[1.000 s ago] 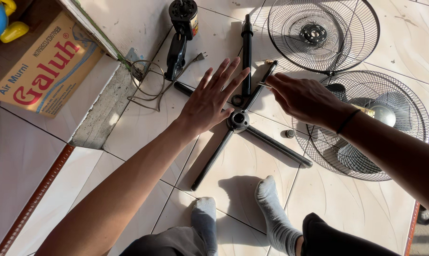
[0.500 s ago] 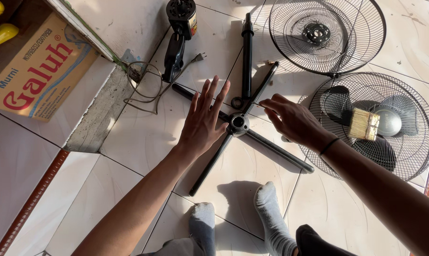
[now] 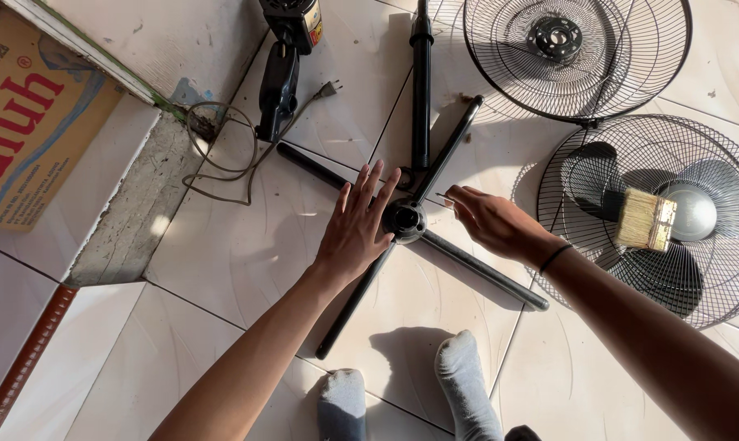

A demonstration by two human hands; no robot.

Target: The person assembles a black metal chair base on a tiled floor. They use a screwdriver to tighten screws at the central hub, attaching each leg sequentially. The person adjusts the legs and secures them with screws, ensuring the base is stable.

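Note:
A black cross-shaped fan stand base (image 3: 483, 269) lies flat on the tiled floor, with its round hub (image 3: 405, 219) in the middle. My left hand (image 3: 357, 229) rests flat on the base just left of the hub, fingers spread, holding nothing. My right hand (image 3: 496, 222) hovers just right of the hub with its fingers pinched on a small thin metal piece (image 3: 441, 197) that points toward the hub. What the piece is cannot be made out. A black pole (image 3: 421, 90) runs from the hub toward the top edge.
A fan motor head (image 3: 284, 73) with its grey power cord (image 3: 222, 155) lies at the upper left. A wire grille (image 3: 573, 98) is at top right. Below it, a second grille (image 3: 712, 278) holds the blades and a paintbrush (image 3: 647, 220). A cardboard box (image 3: 26, 122) sits left. My socked feet (image 3: 467, 384) are at the bottom.
My left hand has come down from above the base and settled flat beside the hub. My right hand has moved left to the hub with its fingers pinched together.

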